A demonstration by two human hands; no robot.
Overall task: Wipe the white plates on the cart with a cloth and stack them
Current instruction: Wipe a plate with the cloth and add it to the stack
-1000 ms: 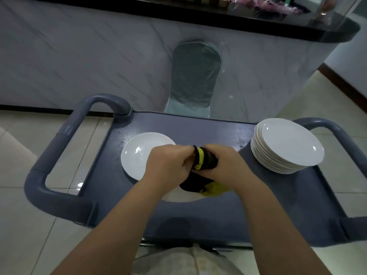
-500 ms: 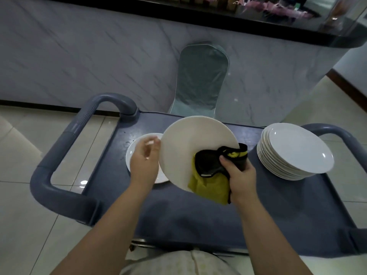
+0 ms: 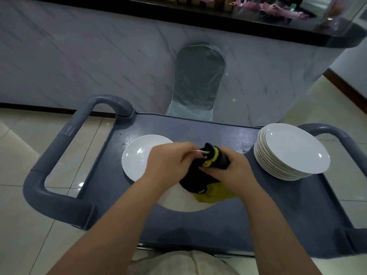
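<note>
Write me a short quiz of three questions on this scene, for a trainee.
1. True or false: the stack of round white plates stands at the right end of the grey-blue plastic cart.
2. The crumpled cloth in the right hand is: A. black and yellow; B. red; C. plain white.
3. Besides the held white plate in the left hand, how many plates lie alone on the cart?
Key: 1 true; 2 A; 3 one.

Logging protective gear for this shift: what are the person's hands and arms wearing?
Nothing: the left hand and right hand are ungloved, both forearms bare to the frame's edge, no sleeve, watch or bracelet in view. A pale garment shows at the bottom edge.
</note>
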